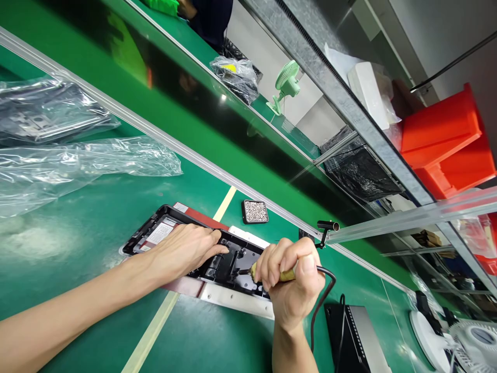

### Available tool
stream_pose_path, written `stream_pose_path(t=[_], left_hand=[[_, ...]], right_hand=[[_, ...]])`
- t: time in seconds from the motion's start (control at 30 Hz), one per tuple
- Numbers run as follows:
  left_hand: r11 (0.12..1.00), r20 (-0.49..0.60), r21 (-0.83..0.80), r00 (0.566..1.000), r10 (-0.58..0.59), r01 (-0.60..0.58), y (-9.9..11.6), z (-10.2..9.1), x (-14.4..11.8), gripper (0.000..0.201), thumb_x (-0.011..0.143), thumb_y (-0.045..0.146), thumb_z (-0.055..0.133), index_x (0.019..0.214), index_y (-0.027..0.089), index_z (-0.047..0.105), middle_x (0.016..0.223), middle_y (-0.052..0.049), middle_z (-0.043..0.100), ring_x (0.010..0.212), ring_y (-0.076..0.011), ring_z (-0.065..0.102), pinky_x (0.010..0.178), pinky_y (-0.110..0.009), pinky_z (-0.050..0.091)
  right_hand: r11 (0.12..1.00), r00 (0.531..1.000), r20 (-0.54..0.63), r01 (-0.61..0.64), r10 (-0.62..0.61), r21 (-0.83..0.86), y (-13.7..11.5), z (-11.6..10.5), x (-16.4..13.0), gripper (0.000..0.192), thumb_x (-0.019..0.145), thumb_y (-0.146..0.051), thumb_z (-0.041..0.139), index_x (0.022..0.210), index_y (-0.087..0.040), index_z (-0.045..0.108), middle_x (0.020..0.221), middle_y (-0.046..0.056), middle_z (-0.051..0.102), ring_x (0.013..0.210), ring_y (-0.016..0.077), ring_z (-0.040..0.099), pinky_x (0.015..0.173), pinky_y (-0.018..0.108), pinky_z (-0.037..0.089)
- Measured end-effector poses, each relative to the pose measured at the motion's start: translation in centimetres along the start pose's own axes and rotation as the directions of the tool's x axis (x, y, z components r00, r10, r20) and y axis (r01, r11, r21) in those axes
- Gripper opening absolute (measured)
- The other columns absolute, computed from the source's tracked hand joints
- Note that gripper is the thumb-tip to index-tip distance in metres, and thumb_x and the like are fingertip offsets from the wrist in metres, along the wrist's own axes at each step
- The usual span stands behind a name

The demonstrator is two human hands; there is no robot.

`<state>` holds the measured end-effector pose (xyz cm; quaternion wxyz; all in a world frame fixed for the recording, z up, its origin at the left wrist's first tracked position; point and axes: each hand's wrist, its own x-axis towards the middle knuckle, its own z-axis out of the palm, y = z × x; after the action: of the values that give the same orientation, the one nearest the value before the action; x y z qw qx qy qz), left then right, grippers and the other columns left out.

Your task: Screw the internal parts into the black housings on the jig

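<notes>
A long black plastic housing [163, 212] lies in a fixture with metal plates [233, 300] on the green bench. My left hand [190, 246] rests palm down across the housing, fingers stretched and nothing gripped. In my right hand [293, 274] is a corded tool with a yellow handle [286, 275], its kind unclear. Its slim dark tip points into the housing's open inside, near small metal parts; whether it touches them I cannot tell. A white label [160, 233] shows inside the housing's left end.
A small black tray [255, 212] of tiny metal pieces stands behind the fixture. Clear plastic bags [85, 160] lie at left. A black and grey device [357, 336], a cable, and a white fan [476, 342] are at right. Red bins [446, 140] sit on the shelf; another person is beyond.
</notes>
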<state>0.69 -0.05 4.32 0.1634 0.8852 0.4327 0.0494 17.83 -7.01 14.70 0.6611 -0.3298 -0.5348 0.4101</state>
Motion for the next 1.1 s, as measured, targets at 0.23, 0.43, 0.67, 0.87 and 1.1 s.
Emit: stream_pose_path(t=[0.23, 0.43, 0.67, 0.87, 1.1], left_hand=[[1.000, -0.005, -0.003, 1.000, 0.001, -0.001, -0.1, 0.3, -0.1, 0.043, 0.116, 0.049, 0.048, 0.094, 0.018, 0.069, 0.077, -0.012, 0.078, 0.074, -0.0354, 0.078, 0.056, -0.032, 0.032], [1.000, 0.008, 0.003, 1.000, 0.004, -0.004, -0.1, 0.3, -0.1, 0.043, 0.116, 0.048, 0.048, 0.095, 0.018, 0.070, 0.078, -0.012, 0.079, 0.074, -0.0360, 0.078, 0.056, -0.033, 0.033], [1.000, -0.014, 0.010, 1.000, 0.015, -0.015, -0.2, 0.5, -0.1, 0.043, 0.116, 0.049, 0.049, 0.093, 0.018, 0.067, 0.076, -0.010, 0.077, 0.072, -0.0325, 0.077, 0.055, -0.032, 0.025], [1.000, 0.005, 0.021, 1.000, 0.003, -0.003, -0.3, 0.5, 0.0, 0.043, 0.116, 0.049, 0.048, 0.094, 0.018, 0.069, 0.077, -0.011, 0.078, 0.072, -0.0353, 0.078, 0.054, -0.034, 0.024], [1.000, -0.005, 0.031, 1.000, 0.002, -0.002, -0.3, 0.5, -0.1, 0.043, 0.115, 0.049, 0.052, 0.091, 0.019, 0.070, 0.075, -0.010, 0.078, 0.071, -0.0343, 0.077, 0.055, -0.035, 0.021]], right_hand=[[1.000, 1.000, 0.014, -0.015, 0.015, -0.002, 0.1, -0.3, -0.1, 0.036, 0.111, -0.031, 0.048, 0.077, -0.023, 0.056, 0.054, -0.007, 0.045, 0.043, 0.0092, 0.038, 0.044, 0.022, 0.046], [1.000, 0.997, 0.074, -0.005, 0.004, 0.006, 0.2, -0.6, 0.0, 0.034, 0.110, -0.034, 0.050, 0.078, -0.024, 0.054, 0.055, -0.008, 0.044, 0.040, 0.0094, 0.038, 0.041, 0.023, 0.044], [1.000, 0.999, 0.052, -0.003, 0.003, 0.008, -0.2, -0.5, 0.2, 0.037, 0.111, -0.034, 0.048, 0.076, -0.023, 0.054, 0.054, -0.008, 0.043, 0.041, 0.0088, 0.037, 0.042, 0.022, 0.044], [0.999, 0.999, -0.005, 0.036, -0.036, 0.015, -0.9, -0.4, 0.6, 0.036, 0.110, -0.033, 0.047, 0.076, -0.024, 0.054, 0.052, -0.008, 0.040, 0.040, 0.0089, 0.035, 0.041, 0.022, 0.045], [0.990, 0.974, -0.182, 0.125, -0.134, -0.058, -0.3, 0.3, 2.3, 0.039, 0.110, -0.034, 0.053, 0.073, -0.023, 0.051, 0.050, -0.008, 0.044, 0.037, 0.0082, 0.036, 0.038, 0.019, 0.042]])
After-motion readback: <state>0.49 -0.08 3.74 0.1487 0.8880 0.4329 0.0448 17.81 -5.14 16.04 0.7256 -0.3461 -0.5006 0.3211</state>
